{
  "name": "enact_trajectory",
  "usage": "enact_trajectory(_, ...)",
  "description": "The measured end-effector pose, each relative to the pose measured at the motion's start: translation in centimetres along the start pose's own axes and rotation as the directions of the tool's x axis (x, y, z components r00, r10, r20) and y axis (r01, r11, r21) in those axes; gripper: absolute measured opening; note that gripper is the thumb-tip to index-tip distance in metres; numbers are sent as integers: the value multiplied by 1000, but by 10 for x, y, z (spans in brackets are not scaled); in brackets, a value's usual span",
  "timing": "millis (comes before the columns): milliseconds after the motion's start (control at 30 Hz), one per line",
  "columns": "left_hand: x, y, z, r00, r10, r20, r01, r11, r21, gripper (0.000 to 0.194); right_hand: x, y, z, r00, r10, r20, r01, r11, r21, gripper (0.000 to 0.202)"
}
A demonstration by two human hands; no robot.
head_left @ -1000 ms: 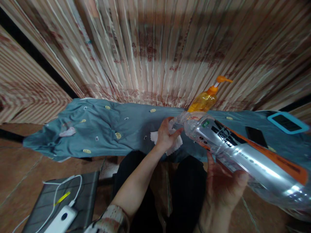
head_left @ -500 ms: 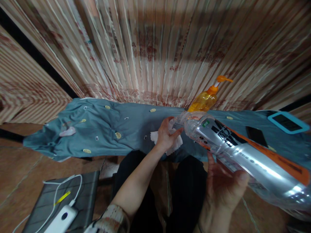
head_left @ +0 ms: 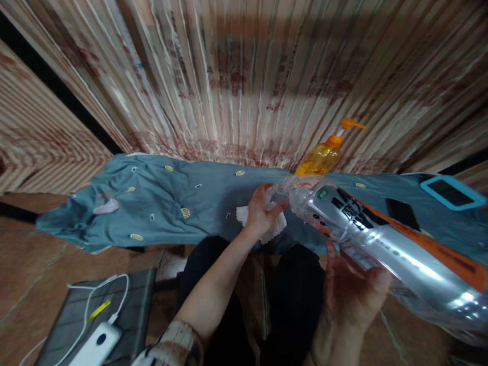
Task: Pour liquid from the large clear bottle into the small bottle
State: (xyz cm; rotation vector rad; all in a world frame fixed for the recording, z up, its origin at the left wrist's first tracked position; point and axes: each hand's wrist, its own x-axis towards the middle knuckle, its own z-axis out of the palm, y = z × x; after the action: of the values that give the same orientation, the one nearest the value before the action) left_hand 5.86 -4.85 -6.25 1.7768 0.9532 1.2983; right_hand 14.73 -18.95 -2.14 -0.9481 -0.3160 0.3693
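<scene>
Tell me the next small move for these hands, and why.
Probably close the right hand more firmly around the big clear bottle: the palm looks open under the silver-labelled body, thumb spread wide, while the left hand holds the neck end and the bottle slants across the view.

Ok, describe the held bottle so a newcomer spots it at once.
Start at the teal cloth stretching across the view. Toward its right side, a large clear bottle slants, left hand at its neck, right hand beneath its body. Its silver and orange label distinguishes it from the amber pump bottle behind.
</scene>
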Motion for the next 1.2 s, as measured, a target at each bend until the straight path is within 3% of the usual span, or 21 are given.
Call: enact_trajectory(1200,-1,0,-1,1000,-3,-1,3,1000,21,44,1,-1,0,1000,2,-12,-2,1000,25,74)
